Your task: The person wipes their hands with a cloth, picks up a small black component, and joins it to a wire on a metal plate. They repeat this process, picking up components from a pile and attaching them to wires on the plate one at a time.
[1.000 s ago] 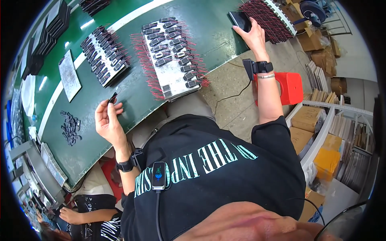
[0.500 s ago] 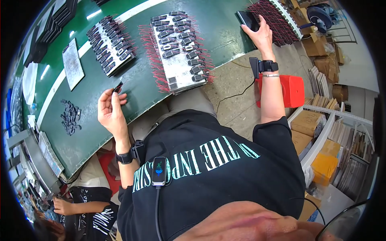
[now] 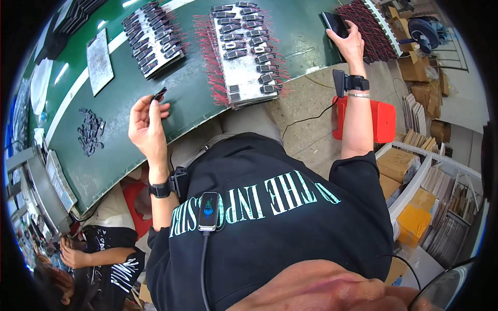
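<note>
Over the near left edge of the table, my left hand (image 3: 149,124) pinches a small black piece (image 3: 160,94) between thumb and fingertips. At the far right, my right hand (image 3: 351,47) grips a dark smartphone (image 3: 335,25) by its side, thumb along one edge. Between my hands, a pale board (image 3: 249,70) carries rows of small black parts (image 3: 234,54), with thin red wires (image 3: 210,62) sticking out along its sides. A second board (image 3: 153,39) with similar black parts lies farther left. A heap of loose black pieces (image 3: 92,132) rests left of my left hand.
A bare metallic plate (image 3: 100,62) lies on the green table (image 3: 181,98). Dense red wires (image 3: 371,36) fill the far right corner. A red stool (image 3: 381,122) and shelves with boxes (image 3: 415,220) stand right. A co-worker (image 3: 106,262) sits lower left.
The whole view has shifted, so the table's things appear farther right and higher. Both my hands keep their holds. The co-worker's hands have come up closer together.
</note>
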